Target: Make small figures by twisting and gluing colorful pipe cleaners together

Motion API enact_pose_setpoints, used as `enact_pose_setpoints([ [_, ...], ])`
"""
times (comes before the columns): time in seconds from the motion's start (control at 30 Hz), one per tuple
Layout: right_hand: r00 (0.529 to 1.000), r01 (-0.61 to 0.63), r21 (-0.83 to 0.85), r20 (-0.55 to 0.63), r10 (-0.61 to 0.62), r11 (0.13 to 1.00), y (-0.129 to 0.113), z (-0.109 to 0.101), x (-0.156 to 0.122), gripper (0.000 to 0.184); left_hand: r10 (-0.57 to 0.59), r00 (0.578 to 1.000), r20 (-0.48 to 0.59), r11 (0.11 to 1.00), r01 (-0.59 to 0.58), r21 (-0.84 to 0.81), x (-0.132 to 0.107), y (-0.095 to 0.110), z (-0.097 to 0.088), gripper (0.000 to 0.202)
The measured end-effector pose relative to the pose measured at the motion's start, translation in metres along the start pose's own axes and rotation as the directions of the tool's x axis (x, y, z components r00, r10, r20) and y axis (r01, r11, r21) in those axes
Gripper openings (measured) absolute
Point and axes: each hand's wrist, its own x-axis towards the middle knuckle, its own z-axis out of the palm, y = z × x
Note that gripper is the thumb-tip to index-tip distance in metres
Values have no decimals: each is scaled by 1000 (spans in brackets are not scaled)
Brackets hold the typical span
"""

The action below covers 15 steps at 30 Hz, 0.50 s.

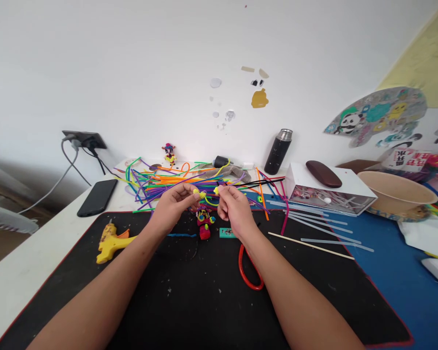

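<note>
My left hand [178,201] pinches one end of a yellow pipe cleaner [206,198] above the black mat [190,301]. The other end, bent into a small lump, is between the thumb and fingers of my right hand [234,203]. A short stretch of it sags between both hands. Just below them a small red and purple figure [203,221] made of pipe cleaners rests on the mat. Near my right wrist lie a teal piece [227,233] and the red handle of a tool [246,277], partly hidden by my forearm.
A heap of coloured pipe cleaners [160,184] spreads behind my hands. Left are a yellow glue gun [111,243] and a phone [97,198]. Glue sticks [324,226] and a wooden stick [310,245] lie right, before a white box [332,189]. A black flask [278,151] stands behind.
</note>
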Motion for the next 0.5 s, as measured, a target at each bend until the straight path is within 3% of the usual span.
enact_pose_setpoints([
  [0.1, 999, 33, 8, -42, -32, 999, -2, -2, 2, 47, -4, 1000, -4, 1000, 4, -2, 0, 1, 0, 33],
  [0.27, 993, -17, 94, -113, 28, 995, 1, -10, 10, 52, 0, 1000, -3, 1000, 0, 4, 1, 0, 1, 36],
  [0.5, 1000, -16, 14, -22, 16, 1000, 1, -5, 5, 51, -13, 1000, 7, 1000, 13, 21, 1, 0, 2, 37],
])
